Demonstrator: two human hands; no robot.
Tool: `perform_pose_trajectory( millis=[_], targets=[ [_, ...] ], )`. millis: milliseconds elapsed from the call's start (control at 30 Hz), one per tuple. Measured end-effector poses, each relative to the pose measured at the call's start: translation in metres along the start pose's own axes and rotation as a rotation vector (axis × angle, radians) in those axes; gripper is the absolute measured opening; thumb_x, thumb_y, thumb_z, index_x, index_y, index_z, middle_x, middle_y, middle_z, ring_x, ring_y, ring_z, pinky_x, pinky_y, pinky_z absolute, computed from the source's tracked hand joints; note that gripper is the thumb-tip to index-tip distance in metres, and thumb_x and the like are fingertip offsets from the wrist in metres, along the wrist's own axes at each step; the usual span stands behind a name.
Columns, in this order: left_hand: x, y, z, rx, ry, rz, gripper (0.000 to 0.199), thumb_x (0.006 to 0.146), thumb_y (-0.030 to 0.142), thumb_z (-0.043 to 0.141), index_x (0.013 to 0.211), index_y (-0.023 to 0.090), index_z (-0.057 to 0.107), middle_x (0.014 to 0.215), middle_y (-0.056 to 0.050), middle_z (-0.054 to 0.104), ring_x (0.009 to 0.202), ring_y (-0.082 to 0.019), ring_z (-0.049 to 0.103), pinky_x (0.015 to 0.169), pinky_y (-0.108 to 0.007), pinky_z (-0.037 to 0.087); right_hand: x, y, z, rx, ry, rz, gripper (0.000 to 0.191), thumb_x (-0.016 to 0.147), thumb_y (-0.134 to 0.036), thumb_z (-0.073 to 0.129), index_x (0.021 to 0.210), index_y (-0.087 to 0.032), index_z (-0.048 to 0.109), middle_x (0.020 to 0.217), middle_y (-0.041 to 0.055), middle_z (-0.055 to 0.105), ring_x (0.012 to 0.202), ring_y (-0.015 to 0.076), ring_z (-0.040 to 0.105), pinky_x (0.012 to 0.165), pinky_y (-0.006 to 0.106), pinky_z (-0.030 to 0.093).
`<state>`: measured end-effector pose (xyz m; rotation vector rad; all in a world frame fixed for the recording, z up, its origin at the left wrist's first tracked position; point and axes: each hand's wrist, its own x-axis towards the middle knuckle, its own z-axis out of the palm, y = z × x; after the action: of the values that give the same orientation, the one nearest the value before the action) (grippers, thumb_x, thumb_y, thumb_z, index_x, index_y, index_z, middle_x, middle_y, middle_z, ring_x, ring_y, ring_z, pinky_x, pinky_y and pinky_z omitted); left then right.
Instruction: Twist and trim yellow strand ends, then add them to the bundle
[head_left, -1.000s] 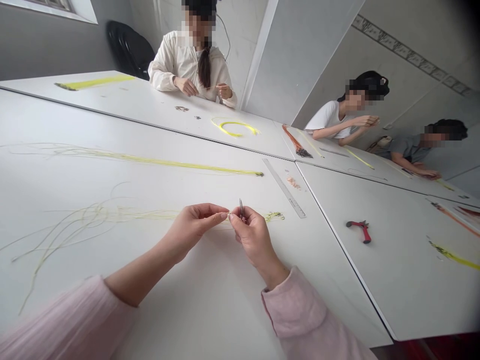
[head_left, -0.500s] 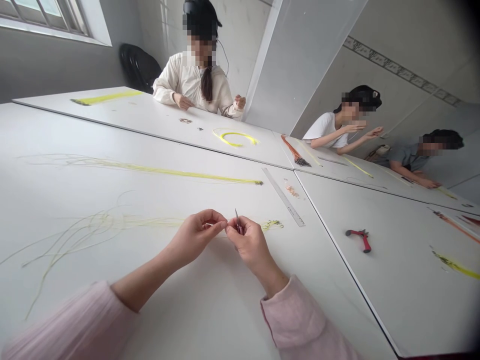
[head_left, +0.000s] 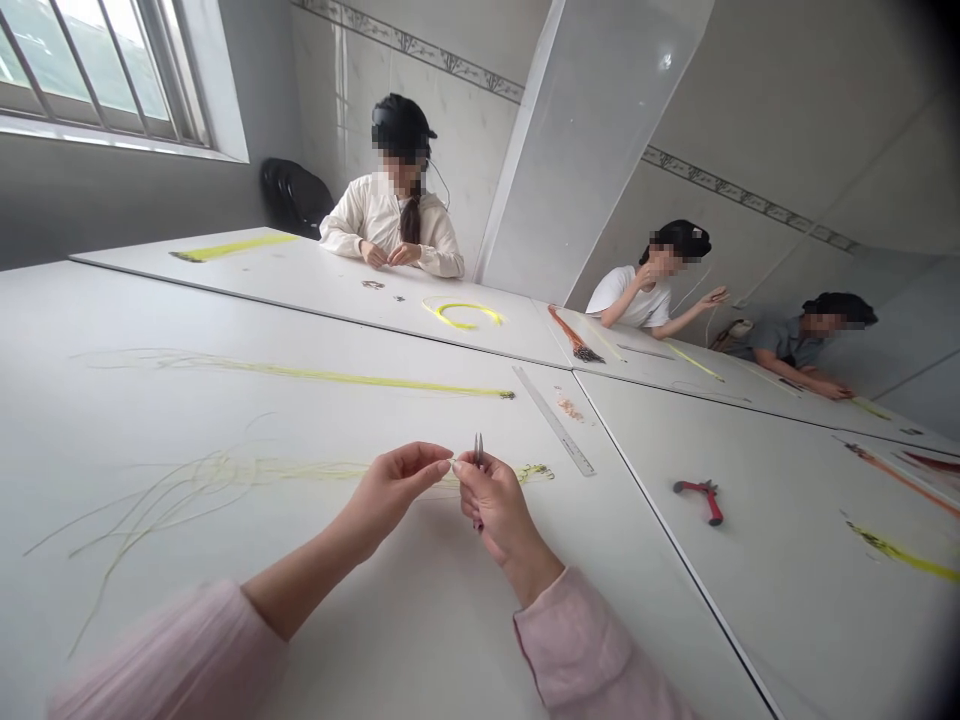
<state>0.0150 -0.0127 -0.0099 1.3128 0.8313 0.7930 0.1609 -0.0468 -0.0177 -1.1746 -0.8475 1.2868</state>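
Note:
My left hand [head_left: 401, 490] is closed in a pinch, its fingertips close to those of my right hand; what it pinches is too small to make out. My right hand [head_left: 491, 500] is wrapped round small scissors [head_left: 479, 450], their tips pointing up and slightly apart. Behind both hands lies a loose bundle of pale yellow lines [head_left: 300, 469], with small hooks [head_left: 537, 472] at its right end. Farther back, a second yellow bundle [head_left: 390, 383] lies stretched out, its dark end to the right.
A ruler [head_left: 555, 422] lies behind my right hand, beside small beige bits [head_left: 570, 408]. Red-handled pliers [head_left: 701, 500] are on the right table. Across the tables sit three people, near a yellow coil [head_left: 461, 316] and an orange bundle [head_left: 574, 335].
The view has tilted up, so the tables sit lower. The scissors in my right hand have turned more upright and their tips show apart. The person opposite has brought both hands together.

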Motion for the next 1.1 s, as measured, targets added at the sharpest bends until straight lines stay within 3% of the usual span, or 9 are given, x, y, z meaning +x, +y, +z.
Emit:
perform_pose_trajectory(
  millis=[167, 400, 600, 800, 967, 1100],
  targets=[
    [-0.002, -0.003, 0.004, -0.069, -0.004, 0.010, 0.025, 0.080, 0.046, 0.059, 0.085, 0.022, 0.067, 0.091, -0.004, 0.068, 0.093, -0.021, 0.058, 0.087, -0.035, 0.039, -0.003, 0.005, 0.004, 0.030, 0.006, -0.038, 0.019, 0.074, -0.031, 0.064, 0.073, -0.018, 0.051, 0.048, -0.0103, 0.031, 0.041, 0.0044, 0.021, 0.038, 0.019, 0.018],
    [-0.003, -0.006, 0.005, -0.179, 0.048, -0.026, 0.019, 0.077, 0.042, 0.064, 0.079, 0.023, 0.066, 0.080, 0.000, 0.061, 0.078, -0.014, 0.050, 0.077, -0.029, 0.037, -0.008, 0.004, 0.007, -0.129, 0.051, -0.108, 0.022, 0.078, -0.036, 0.062, 0.073, -0.018, 0.050, 0.052, -0.0085, 0.035, 0.042, 0.0045, 0.025, 0.039, 0.020, 0.021],
    [0.000, -0.007, 0.000, -0.228, 0.076, -0.026, 0.019, 0.077, 0.041, 0.065, 0.075, 0.023, 0.061, 0.075, 0.001, 0.057, 0.077, -0.015, 0.051, 0.079, -0.032, 0.037, -0.012, -0.001, 0.007, -0.260, -0.119, -0.028, 0.029, 0.079, -0.045, 0.059, 0.081, -0.017, 0.057, 0.059, -0.0047, 0.041, 0.046, 0.0058, 0.031, 0.040, 0.020, 0.024],
    [0.003, -0.009, -0.004, -0.231, 0.115, -0.048, 0.020, 0.075, 0.040, 0.066, 0.072, 0.021, 0.060, 0.089, -0.002, 0.063, 0.089, -0.019, 0.058, 0.091, -0.038, 0.037, -0.013, -0.003, 0.008, -0.004, -0.225, 0.123, 0.035, 0.084, -0.048, 0.051, 0.085, -0.014, 0.061, 0.074, 0.0005, 0.046, 0.049, 0.0056, 0.036, 0.040, 0.019, 0.023],
    [0.001, -0.006, -0.001, -0.232, 0.012, -0.030, 0.019, 0.076, 0.037, 0.064, 0.073, 0.019, 0.060, 0.071, -0.003, 0.065, 0.078, -0.021, 0.061, 0.083, -0.039, 0.043, -0.013, -0.004, 0.009, 0.102, -0.205, 0.217, 0.038, 0.080, -0.053, 0.056, 0.084, -0.016, 0.058, 0.070, -0.0012, 0.045, 0.049, 0.0056, 0.032, 0.040, 0.018, 0.019],
    [0.000, -0.003, 0.000, -0.223, 0.000, -0.035, 0.018, 0.078, 0.035, 0.062, 0.071, 0.019, 0.058, 0.068, -0.002, 0.064, 0.072, -0.019, 0.061, 0.080, -0.038, 0.044, -0.012, -0.005, 0.009, 0.125, -0.233, 0.219, 0.034, 0.079, -0.049, 0.060, 0.084, -0.016, 0.057, 0.072, -0.0011, 0.044, 0.050, 0.0056, 0.033, 0.040, 0.018, 0.020]
  ],
)
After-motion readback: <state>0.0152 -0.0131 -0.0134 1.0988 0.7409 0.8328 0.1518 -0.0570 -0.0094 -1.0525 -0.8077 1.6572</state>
